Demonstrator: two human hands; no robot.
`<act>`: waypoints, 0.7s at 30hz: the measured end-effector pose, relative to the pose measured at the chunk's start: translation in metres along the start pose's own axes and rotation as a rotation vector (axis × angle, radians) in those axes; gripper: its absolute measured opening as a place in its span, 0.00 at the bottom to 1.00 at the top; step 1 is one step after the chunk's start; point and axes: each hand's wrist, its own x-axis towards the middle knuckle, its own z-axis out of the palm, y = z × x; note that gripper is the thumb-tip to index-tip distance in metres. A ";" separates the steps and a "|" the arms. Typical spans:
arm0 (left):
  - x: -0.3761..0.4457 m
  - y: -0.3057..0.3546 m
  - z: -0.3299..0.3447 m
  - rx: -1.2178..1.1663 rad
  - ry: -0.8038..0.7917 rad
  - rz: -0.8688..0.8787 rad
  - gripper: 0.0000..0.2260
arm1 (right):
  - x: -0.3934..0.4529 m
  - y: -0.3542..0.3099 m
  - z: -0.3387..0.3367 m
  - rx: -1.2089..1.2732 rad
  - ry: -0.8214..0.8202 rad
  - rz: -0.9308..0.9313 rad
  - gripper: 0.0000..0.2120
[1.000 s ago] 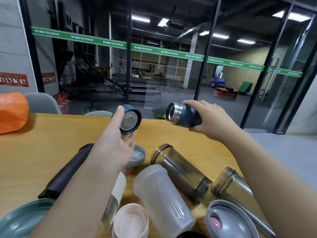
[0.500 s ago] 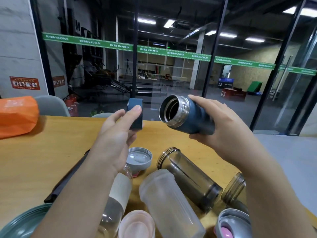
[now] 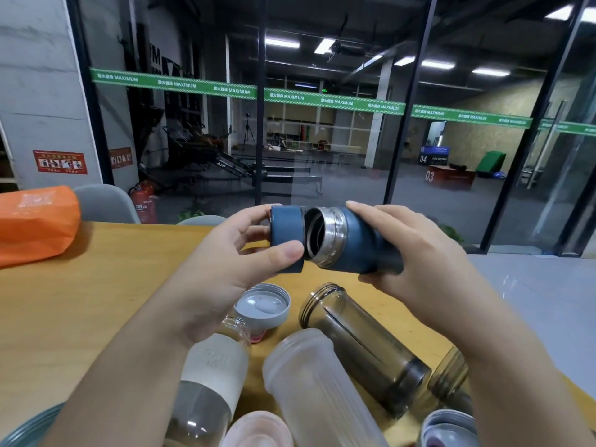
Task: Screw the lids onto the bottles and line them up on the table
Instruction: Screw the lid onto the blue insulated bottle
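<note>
My right hand [image 3: 416, 253] grips a dark blue flask [image 3: 358, 245] held sideways, its steel-rimmed mouth facing left. My left hand [image 3: 232, 262] holds the matching blue lid [image 3: 286, 233] right against that mouth, tilted, not seated on the threads. Below on the wooden table [image 3: 80, 301] lie several open bottles: a smoky glass bottle [image 3: 364, 346], a frosted plastic bottle [image 3: 319, 391], a clear bottle with a white sleeve [image 3: 209, 385] and another glass bottle [image 3: 448, 379] partly hidden by my right arm. A grey lid [image 3: 263, 306] lies upside down among them.
A pink lid [image 3: 258, 430] and a grey lid with pink inside [image 3: 448, 429] sit at the near edge. A green lid [image 3: 29, 430] shows at the lower left. An orange bag [image 3: 35, 224] rests at the far left, with grey chairs [image 3: 106, 204] behind the table and a glass wall beyond.
My hands came together: the left turned the lid and brought it up to the flask's mouth, while the right swung the flask closer and lower. The view tilted slightly.
</note>
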 end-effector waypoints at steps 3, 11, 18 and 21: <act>-0.002 0.002 -0.001 0.152 -0.007 0.045 0.30 | 0.003 0.000 0.004 -0.030 -0.010 -0.037 0.40; 0.003 -0.004 0.001 0.322 0.115 0.037 0.30 | 0.004 0.001 0.017 -0.129 0.073 -0.130 0.42; 0.003 -0.005 0.010 0.245 0.096 -0.086 0.31 | 0.004 -0.001 0.022 -0.159 0.085 -0.148 0.41; 0.002 -0.004 0.012 0.266 0.077 -0.093 0.34 | 0.004 0.000 0.024 -0.176 0.087 -0.164 0.41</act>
